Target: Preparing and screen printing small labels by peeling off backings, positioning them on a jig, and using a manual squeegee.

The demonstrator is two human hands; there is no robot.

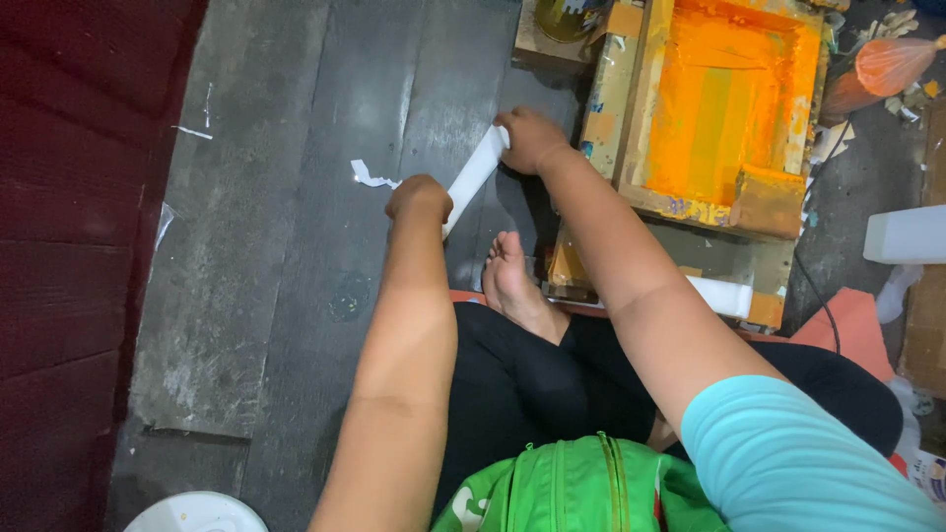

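While I hold the white strip (475,175) stretched between my two hands, just beside the near-left corner of the orange-stained wooden frame (724,108), the weak point is the strip itself: my right hand (530,138) has its fingers closed over the far end, close against the frame's edge, and my left hand (419,197) is curled shut around the near end, farther from the frame and above my bare foot (512,281). If I pull unevenly, I think the strip could tear or twist, and a torn white scrap (372,177) already lying on the grey floor boards (286,246), well left of the frame, suggests the material gives easily. My right knuckles sit so near the frame's paint-crusted side that a slip could smear orange onto the strip or my skin. I cannot tell whether the strip is sticky; if it is, slack could let it fold onto itself. A white roll (724,294) rests below the frame's near edge, beside my knee, where a shift of my leg could knock it
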